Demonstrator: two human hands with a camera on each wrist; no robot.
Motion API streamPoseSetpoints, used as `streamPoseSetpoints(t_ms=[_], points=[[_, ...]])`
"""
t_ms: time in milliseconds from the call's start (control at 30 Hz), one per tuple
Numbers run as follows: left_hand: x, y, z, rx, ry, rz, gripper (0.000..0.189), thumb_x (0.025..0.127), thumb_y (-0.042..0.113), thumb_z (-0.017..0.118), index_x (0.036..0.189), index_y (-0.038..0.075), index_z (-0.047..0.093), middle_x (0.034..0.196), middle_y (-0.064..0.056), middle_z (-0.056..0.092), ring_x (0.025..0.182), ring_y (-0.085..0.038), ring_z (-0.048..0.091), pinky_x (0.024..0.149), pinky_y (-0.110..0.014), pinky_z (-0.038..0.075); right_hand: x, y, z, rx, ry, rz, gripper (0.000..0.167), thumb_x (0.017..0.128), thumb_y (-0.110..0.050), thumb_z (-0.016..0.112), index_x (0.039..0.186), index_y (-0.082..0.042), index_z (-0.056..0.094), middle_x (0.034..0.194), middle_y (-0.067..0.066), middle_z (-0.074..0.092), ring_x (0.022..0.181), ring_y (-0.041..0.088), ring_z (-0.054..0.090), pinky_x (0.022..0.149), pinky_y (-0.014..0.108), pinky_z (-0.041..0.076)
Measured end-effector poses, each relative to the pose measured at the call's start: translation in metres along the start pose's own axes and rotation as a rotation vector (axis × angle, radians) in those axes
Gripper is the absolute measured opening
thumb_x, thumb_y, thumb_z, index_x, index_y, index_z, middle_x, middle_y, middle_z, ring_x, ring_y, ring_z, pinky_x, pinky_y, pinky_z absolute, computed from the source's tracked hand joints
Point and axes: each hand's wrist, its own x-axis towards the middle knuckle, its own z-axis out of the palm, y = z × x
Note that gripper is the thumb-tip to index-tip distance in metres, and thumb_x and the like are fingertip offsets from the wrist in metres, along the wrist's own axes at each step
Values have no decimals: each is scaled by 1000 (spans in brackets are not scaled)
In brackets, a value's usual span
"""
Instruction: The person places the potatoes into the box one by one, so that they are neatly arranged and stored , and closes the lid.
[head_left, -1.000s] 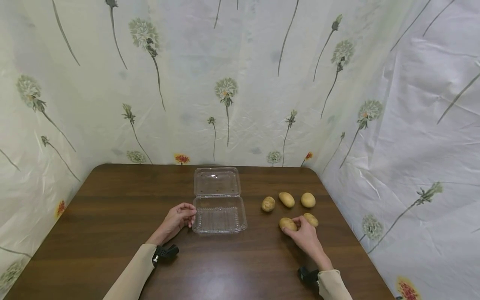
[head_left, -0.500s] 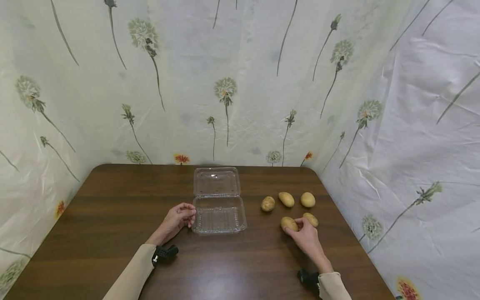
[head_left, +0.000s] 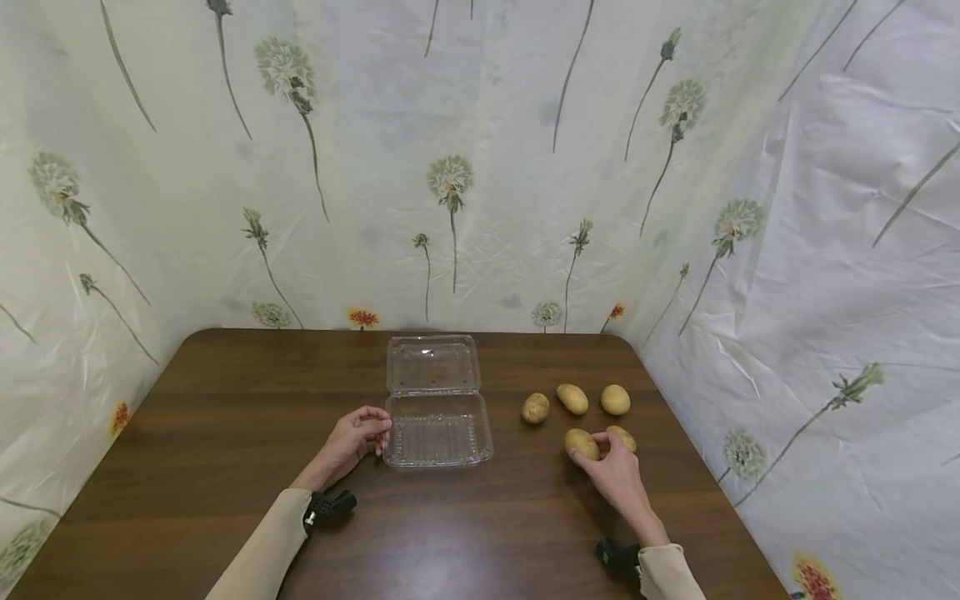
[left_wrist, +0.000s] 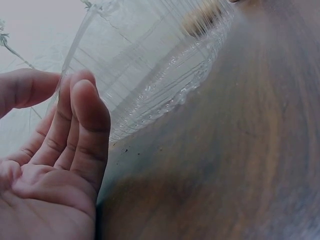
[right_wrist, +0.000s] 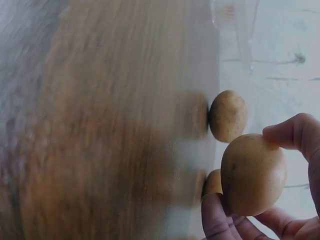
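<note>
Nearest, two forearms in cream sleeves [head_left: 262, 546] are stretched over a dark brown, wood-grained counter [head_left: 420, 525], and a small black device [head_left: 334, 504] is worn at each wrist. On the right side, a smooth yellow-brown potato [head_left: 581, 444] is gripped between the thumb and fingers of the right hand [head_left: 617, 479]; in the right wrist view it appears to be lifted clear of the counter. Just behind those fingers, a second potato [head_left: 623, 437] is partly hidden. By the left hand [head_left: 352, 439], the left rim of a clear plastic container [head_left: 438, 450] is pinched between thumb and fingertips, so each grip is closed on something. The container is set near the counter's middle, its lid [head_left: 433, 367] folded back on the far side. To its right, three more potatoes [head_left: 572, 399] are spaced in a loose row: mottled, elongated, then rounder. Beyond the counter's far edge, pale fabric [head_left: 375, 167] printed with dandelions and orange-red flowers is seen.
</note>
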Motion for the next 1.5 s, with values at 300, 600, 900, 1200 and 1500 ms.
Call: streamPoseSetpoints(t_ms=[300, 600, 900, 1200, 1500], points=[[0, 0, 0, 5, 8, -7, 35, 96, 12, 59, 117, -11, 43, 76, 0, 62, 64, -11, 58, 56, -23, 49, -1, -2, -1, 32, 11, -3, 54, 81, -48, 73, 114, -10, 55, 108, 12, 63, 93, 24, 59, 73, 30, 45], [-1, 1, 0, 8, 8, -3, 31, 96, 12, 59, 115, -9, 45, 75, 0, 62, 63, -11, 59, 56, -22, 49, -1, -4, -1, 58, 17, -8, 56, 80, -49, 74, 114, -10, 55, 111, 13, 63, 101, 25, 62, 79, 36, 49], [-1, 2, 0, 7, 1, -2, 21, 96, 12, 58, 110, -2, 49, 76, 0, 62, 64, -11, 58, 56, -22, 49, 0, -5, 2, 79, 7, -8, 58, 82, -47, 73, 122, -9, 57, 115, 11, 63, 104, 24, 62, 84, 37, 49], [0, 0, -1, 7, -6, 13, 12, 97, 10, 57, 106, 4, 52, 76, 0, 62, 63, -11, 59, 56, -22, 50, 2, -12, 1, 73, 21, 2, 56, 83, -45, 72, 123, -8, 59, 114, 12, 65, 102, 24, 63, 81, 33, 48], [0, -1, -1, -6, 5, 6, 12, 96, 10, 58, 104, 4, 52, 75, -1, 62, 63, -11, 59, 55, -22, 49, 2, -20, 1, 85, 18, -25, 56, 85, -44, 71, 126, -8, 57, 118, 14, 64, 106, 26, 61, 86, 38, 47]])
